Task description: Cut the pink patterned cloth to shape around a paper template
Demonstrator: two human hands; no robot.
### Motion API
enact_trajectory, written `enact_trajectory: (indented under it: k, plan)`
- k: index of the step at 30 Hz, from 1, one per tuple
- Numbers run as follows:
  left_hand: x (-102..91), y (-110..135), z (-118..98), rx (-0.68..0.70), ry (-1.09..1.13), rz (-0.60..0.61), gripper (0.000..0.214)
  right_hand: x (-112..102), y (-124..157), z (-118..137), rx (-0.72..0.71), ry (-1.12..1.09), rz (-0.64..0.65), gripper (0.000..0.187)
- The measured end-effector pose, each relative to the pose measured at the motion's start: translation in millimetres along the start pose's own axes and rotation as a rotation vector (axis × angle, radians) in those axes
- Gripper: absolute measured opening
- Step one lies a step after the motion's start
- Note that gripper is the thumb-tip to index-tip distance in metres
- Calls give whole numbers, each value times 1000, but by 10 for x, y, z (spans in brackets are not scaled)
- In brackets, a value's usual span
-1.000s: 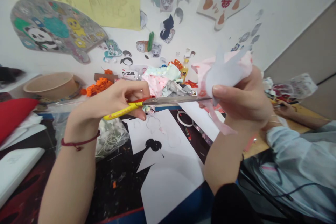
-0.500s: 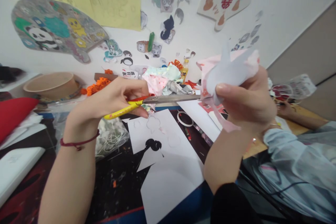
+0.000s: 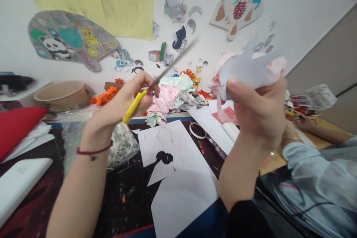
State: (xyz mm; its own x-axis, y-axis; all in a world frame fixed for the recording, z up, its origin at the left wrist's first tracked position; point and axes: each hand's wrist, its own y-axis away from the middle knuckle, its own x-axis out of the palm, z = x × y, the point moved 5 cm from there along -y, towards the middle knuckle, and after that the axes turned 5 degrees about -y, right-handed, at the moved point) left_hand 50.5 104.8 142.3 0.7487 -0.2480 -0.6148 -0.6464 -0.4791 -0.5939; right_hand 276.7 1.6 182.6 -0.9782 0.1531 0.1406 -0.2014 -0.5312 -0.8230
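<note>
Left grip (image 3: 122,98) narrow, closed around yellow-handled steel scissors (image 3: 134,107), the long blades raised and pointing up and away. Blades blurred, so whether open or shut, impossible to tell. Right grip (image 3: 256,111) also narrow, thumb and fingers pinching a soft pale lilac paper piece (image 3: 242,68) with pointed corners and a pink-mottled end, this piece held up at the top of the right grip, well apart from the blades and with no cut in progress at this moment.

Between the two grips and lower, a heap of crumpled pink and mint paper (image 3: 167,100). Below the left grip, a white paper sheet (image 3: 178,139) with faint drawn cloud-like outlines, and a black paper silhouette with a round bun (image 3: 164,158), both on a dark paint-speckled mat (image 3: 122,208). Just below and left of the right grip, a white tape roll (image 3: 198,131). Further left of the left grip, a round tan kraft bowl (image 3: 61,95) and orange paper flowers (image 3: 104,98). Beyond the right grip, a pale blue sleeve (image 3: 315,171) of a co-worker on a wooden bench (image 3: 275,167).

Apparently done: the pointed shape of the paper piece. Apparently left: the faint outlines, seemingly uncut, though how much remains is not clear.
</note>
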Motion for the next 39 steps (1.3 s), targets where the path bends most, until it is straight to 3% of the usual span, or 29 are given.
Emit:
enact_trajectory:
  k: [3,5,10,16,25,31,39]
  plan:
    - [173,-67,-21,-95,369,-267,37,107,3,-80,69,-66,32,14]
    - [312,-98,-122,-108,537,-337,41,174,11,-153,117,-100,38,10]
    - [474,-91,-356,-143,667,-360,43,273,35,-273,147,-117,60,7]
    - [505,-71,-330,-131,762,-461,48,317,60,-289,137,-92,63,12]
    - [289,-59,-430,-148,659,-576,47,269,60,-223,55,-26,-38,10]
    - [191,-38,-414,-132,598,-564,44,250,60,-158,77,-11,-98,13]
    - [-85,17,-154,-171,333,-590,55,307,42,-238,174,-133,27,13]
